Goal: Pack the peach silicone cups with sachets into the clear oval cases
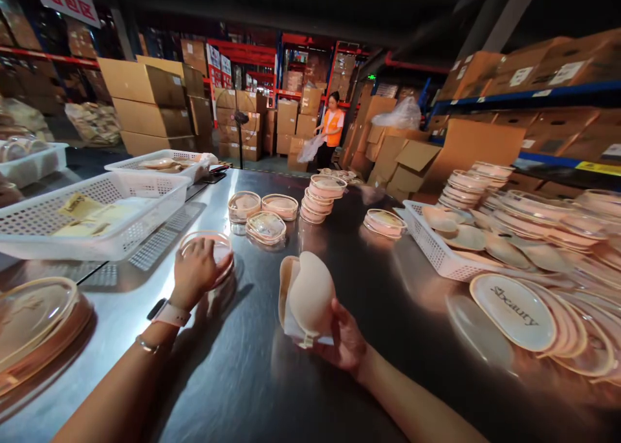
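Observation:
My right hand is closed around a beige stick-on bra, its two cups folded together and a small clasp at the lower edge. It is held above the metal table, with a white piece showing beneath the cups. My left hand, with a watch at the wrist, grips a clear oval case with a pale rim, which sits on the table. Beyond the hands stand more such cases: a pair of single ones, a nearer one, and a short stack.
White perforated baskets stand at left, one holding papers. On the right, another basket holds bra cups beside heaps of cases. A lone case lies near it. A person in an orange vest stands among cartons behind.

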Available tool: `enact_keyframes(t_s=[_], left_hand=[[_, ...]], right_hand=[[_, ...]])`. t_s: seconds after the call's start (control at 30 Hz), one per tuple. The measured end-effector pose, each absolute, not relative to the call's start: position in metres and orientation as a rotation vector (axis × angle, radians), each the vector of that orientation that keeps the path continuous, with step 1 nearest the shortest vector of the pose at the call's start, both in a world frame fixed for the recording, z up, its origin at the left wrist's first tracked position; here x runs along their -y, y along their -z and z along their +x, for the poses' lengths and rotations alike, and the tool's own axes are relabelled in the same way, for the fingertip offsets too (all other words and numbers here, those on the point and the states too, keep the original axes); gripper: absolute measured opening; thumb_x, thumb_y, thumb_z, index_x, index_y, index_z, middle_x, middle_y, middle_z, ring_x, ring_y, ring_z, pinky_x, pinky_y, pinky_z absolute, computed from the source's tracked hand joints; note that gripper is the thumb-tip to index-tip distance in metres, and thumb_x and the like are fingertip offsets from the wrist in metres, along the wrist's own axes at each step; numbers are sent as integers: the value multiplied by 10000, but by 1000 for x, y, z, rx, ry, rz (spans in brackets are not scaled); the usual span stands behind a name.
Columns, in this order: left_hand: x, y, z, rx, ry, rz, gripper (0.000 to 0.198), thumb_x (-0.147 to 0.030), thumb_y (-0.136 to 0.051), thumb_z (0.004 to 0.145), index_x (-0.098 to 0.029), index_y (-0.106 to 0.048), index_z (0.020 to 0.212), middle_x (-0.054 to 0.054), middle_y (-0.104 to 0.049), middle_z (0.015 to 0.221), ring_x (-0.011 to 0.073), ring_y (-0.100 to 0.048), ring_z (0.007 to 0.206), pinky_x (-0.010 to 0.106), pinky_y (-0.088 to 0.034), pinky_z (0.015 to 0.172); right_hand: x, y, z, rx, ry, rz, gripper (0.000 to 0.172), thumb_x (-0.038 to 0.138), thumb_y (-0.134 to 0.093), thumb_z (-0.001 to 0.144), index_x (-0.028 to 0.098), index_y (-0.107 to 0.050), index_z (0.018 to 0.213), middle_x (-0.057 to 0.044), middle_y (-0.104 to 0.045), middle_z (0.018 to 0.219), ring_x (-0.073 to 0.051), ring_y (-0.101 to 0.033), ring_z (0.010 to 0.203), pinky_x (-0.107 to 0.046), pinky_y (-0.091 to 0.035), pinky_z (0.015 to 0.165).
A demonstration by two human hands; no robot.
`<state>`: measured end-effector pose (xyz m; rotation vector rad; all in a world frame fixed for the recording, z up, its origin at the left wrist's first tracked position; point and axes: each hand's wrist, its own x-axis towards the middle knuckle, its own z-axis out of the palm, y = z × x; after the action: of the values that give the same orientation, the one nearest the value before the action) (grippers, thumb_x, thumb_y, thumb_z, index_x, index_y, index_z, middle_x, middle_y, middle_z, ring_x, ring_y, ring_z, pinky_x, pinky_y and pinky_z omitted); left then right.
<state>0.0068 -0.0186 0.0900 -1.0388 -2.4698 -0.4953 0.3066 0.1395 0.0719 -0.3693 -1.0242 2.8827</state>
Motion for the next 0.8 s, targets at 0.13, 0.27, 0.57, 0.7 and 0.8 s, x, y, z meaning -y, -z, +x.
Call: enact_keyframes(t_s=[0.13, 0.27, 0.57, 0.7, 0.8], left_hand=[[7, -85, 18, 2394, 492, -1452, 411, -367, -547, 903, -150, -679, 1226, 210, -677, 1281, 424, -589, 1235, 625, -432, 1064], [-2, -79, 39, 2151, 531, -1907, 457, -169, -598, 817, -234, -673, 1263, 86, -681, 1349, 290, -599, 1291, 465, -431, 1138], [-14, -52, 63, 1798, 204, -1876, 577, -35, -562, 873, -340, -603, 1361, 82, -608, 1438, 308, -549, 1325, 504, -436, 1065], [-12, -62, 61, 1709, 276, -1747, 243, -113, -600, 899, -220, -768, 1037, 142, -673, 1330, 313, -646, 1145, 465, -480, 954], [-8, -72, 68, 1686, 416, -1620, 253, -144, -540, 954, -206, -776, 1019, 146, -701, 1273, 284, -672, 1087, 440, -479, 913]], right_hand=[[-137, -80, 304, 943, -2918, -374, 940, 833, -731, 630, 182, -605, 1297, -139, -723, 1204, -321, -679, 1093, -444, -587, 806], [-139, -83, 306, 931, -2751, -377, 769, 703, -837, 606, 206, -672, 1169, -119, -755, 1126, -311, -698, 1046, -394, -597, 732], [-143, -88, 306, 1124, -2631, -369, 782, 672, -854, 624, 122, -687, 1153, -153, -764, 1038, -257, -725, 886, -286, -569, 622], [-155, -81, 304, 1402, -2119, -440, 661, 487, -903, 609, 161, -679, 1139, -139, -747, 1058, -329, -695, 1008, -448, -580, 862], [-173, -80, 308, 1762, -1602, -422, 503, 476, -844, 692, 239, -684, 1104, -113, -717, 1114, -320, -679, 1018, -477, -567, 899]])
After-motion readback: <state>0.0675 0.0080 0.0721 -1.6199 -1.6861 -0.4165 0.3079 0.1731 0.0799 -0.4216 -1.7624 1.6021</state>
